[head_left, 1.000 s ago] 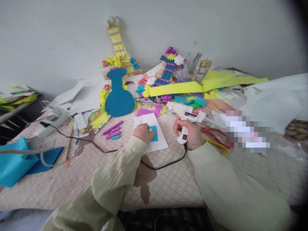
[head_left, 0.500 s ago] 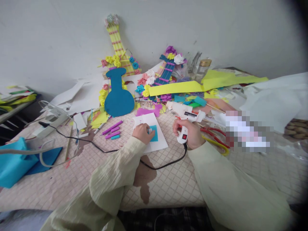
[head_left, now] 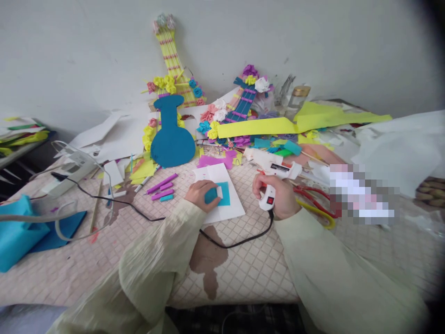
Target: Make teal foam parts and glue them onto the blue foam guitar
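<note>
My left hand point(head_left: 201, 195) is closed on a blue paper piece point(head_left: 225, 194) that lies on a folded white sheet point(head_left: 231, 208); a small white strip point(head_left: 219, 192) shows by the fingertips. My right hand point(head_left: 278, 197) is wrapped round the handle of a white glue gun point(head_left: 269, 162), whose nozzle points up and left. Left of the sheet lie several purple rolls point(head_left: 162, 183) and a short blue roll point(head_left: 166, 198). Behind them a dark blue guitar-shaped cutout point(head_left: 173, 144) leans upright.
Two flower-trimmed paper instruments, one yellow point(head_left: 170, 58) and one blue point(head_left: 243, 104), lean at the wall. Red-handled pliers point(head_left: 314, 197) lie right of my right hand. A black cord point(head_left: 229, 246) crosses the table to a power strip point(head_left: 69, 174).
My left hand has shifted slightly left and flattened, uncovering more of the white strip. The glue gun stays in my right hand. The whole view has moved a little.
</note>
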Available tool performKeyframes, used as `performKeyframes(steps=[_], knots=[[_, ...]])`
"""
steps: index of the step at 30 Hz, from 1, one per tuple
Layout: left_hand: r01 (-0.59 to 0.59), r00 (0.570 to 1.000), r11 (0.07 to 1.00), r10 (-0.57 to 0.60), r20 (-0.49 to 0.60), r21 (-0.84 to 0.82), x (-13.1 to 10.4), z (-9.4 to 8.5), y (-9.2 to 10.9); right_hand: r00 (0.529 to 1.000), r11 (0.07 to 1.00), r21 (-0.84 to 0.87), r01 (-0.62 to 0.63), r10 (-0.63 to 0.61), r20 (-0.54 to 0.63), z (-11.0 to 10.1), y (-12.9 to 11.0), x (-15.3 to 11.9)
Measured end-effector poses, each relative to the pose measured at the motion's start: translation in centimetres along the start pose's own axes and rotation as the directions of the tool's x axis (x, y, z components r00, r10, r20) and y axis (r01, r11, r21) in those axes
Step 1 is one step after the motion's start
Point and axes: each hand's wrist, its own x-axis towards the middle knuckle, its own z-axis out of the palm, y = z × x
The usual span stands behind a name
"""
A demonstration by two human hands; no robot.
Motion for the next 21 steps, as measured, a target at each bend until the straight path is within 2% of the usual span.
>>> performKeyframes(steps=[4, 12, 21], knots=[[-0.012, 1.0, 1.0, 0.013, -0.021, 0.028, -0.18, 0.58, -0.44, 1.0, 1.0, -0.009, -0.016, 0.016, 0.001, -0.09, 0.17, 0.06], [0.009, 1.0, 0.999, -0.009, -0.01, 0.037, -0.1, 0.41, -0.29, 0.995, 0.995, -0.011, -0.099, 0.099, 0.002, -0.5, 0.59, 0.24], [0.009, 1.0, 1.0, -0.008, -0.011, 0.024, -0.09, 0.37, -0.24, 0.994, 0.993, -0.027, -0.113, 0.113, 0.002, -0.24, 0.4, 0.09]])
